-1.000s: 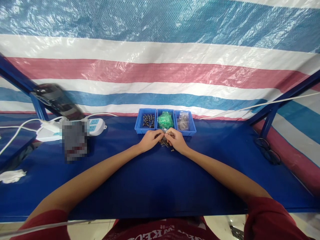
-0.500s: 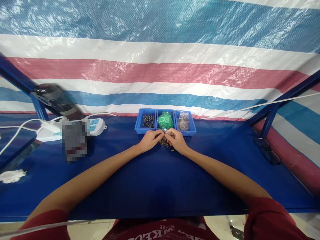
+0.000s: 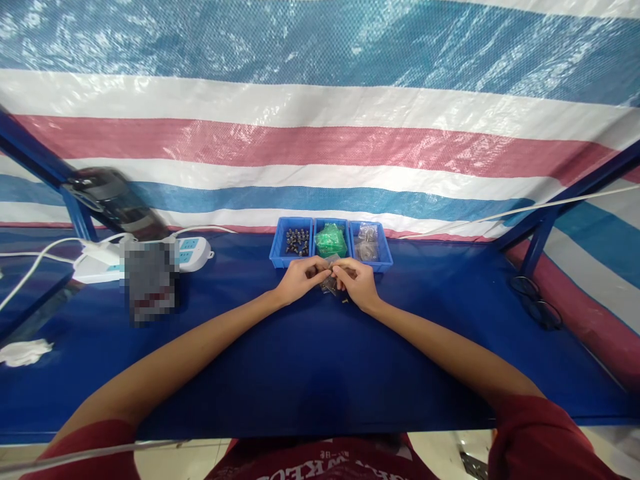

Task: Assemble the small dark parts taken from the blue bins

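A small clear plastic bag [image 3: 329,285] with dark contents is between my two hands, just in front of the bins. My left hand [image 3: 301,280] pinches it from the left with thumb and forefinger. From the right, my right hand [image 3: 357,283] pinches it too, its fingertips close to the left thumb. What is inside the bag is too small to make out. A tiny brass-coloured piece [image 3: 345,301] lies on the table below the right fingers.
Three joined blue bins stand behind my hands: dark metal parts [image 3: 299,240], green bags [image 3: 330,239], clear bags [image 3: 367,243]. At left are a power strip [image 3: 195,252], a bottle [image 3: 117,200] and crumpled tissue [image 3: 25,352]. Glasses [image 3: 537,303] lie at right on the blue table [image 3: 320,373].
My fingers have shifted slightly on the bag, and its clear upper edge shows a little more between them. The right hand has moved slightly right. The rest stays in place.
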The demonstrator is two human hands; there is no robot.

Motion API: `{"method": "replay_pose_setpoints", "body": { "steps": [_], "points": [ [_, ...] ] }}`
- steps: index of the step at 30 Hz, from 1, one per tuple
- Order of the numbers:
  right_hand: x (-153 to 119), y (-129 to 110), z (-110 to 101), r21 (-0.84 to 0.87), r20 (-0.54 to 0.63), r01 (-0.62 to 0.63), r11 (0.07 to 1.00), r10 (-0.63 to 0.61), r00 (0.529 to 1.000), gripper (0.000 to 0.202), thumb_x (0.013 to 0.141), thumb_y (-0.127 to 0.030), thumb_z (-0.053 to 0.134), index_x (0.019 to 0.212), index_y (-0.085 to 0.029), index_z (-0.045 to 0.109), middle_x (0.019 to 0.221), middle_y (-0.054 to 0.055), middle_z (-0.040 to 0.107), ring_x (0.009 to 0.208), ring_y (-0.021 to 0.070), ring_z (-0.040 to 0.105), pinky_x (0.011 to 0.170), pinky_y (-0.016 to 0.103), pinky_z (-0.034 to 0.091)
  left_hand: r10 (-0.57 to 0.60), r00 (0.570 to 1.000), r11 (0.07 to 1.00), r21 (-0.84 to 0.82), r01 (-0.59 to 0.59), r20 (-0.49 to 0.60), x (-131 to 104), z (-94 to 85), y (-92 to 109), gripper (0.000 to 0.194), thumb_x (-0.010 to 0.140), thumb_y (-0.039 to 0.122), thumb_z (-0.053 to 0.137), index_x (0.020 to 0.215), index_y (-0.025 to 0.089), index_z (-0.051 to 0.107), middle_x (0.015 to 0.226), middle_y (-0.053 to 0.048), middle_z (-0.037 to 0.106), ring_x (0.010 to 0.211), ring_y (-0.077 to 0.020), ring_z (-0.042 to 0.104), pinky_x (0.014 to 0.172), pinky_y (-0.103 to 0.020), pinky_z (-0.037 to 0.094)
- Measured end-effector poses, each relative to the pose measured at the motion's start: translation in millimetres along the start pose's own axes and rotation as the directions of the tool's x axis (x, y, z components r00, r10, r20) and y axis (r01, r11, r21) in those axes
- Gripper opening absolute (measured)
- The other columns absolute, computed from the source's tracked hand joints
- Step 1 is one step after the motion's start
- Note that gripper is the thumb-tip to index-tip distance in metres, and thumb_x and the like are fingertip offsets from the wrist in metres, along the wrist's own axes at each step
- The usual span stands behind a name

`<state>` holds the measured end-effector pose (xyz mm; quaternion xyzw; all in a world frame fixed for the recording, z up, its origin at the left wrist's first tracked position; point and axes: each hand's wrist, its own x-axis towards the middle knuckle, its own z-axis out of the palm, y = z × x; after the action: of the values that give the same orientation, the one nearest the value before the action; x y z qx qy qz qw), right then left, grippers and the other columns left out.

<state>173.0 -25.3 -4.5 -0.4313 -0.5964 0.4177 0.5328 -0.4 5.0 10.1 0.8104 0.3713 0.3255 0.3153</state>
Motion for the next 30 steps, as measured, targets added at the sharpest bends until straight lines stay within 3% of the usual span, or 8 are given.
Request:
{"method": "replay_pose_setpoints", "body": {
  "steps": [9,17,23,30],
  "points": [
    [1,-1,-1,-0.153,0.032,0.071,0.986,-0.067,0.997,0.024,0.081,-0.041,0.058,0.083,-0.017,0.065,0.072,0.003,0.061,0.054,0.0127,0.054,0.053,0.026,0.046,0.024,0.987,1.0,-0.013,-0.027,-0.162,-4,1.6,-1,0.023,0.086,0.037,0.053,0.085,0.015,0.058,0.071,0.001,0.057,0.054,-0.0068,0.047,0.053,-0.019,0.037],
    [9,-10,-3,0.09,-0.061,-0.035,0.995,0.04,0.997,0.024,0.078,-0.04,0.061,0.076,-0.016,0.062,0.048,-0.004,0.05,0.039,0.0097,0.046,0.041,0.023,0.04,-0.033,0.992,0.997,-0.073,0.024,-0.124,-3,-0.3,2,0.028,0.091,0.04,0.043,0.092,0.015,0.058,0.07,0.001,0.055,0.052,-0.0065,0.047,0.052,-0.018,0.039],
    [29,-23,-13,0.277,0.008,-0.182,0.943,0.188,0.982,0.032,0.07,-0.04,0.069,0.088,-0.014,0.066,0.073,0.004,0.068,0.049,0.0117,0.06,0.046,0.024,0.05,-0.031,0.99,0.997,-0.075,0.021,-0.134,-3,0.2,2,0.027,0.092,0.038,0.042,0.092,0.016,0.058,0.069,0.001,0.054,0.052,-0.0059,0.047,0.051,-0.017,0.038],
    [44,-44,-37,0.245,0.106,-0.259,0.934,0.24,0.965,0.031,0.068,-0.032,0.072,0.093,-0.014,0.066,0.094,0.01,0.07,0.075,0.0205,0.07,0.066,0.032,0.058,-0.042,0.988,0.997,-0.069,0.032,-0.146,-2,0.2,0,0.027,0.092,0.038,0.042,0.092,0.016,0.058,0.069,0.002,0.055,0.05,-0.0056,0.047,0.05,-0.017,0.037]
  ]
}}
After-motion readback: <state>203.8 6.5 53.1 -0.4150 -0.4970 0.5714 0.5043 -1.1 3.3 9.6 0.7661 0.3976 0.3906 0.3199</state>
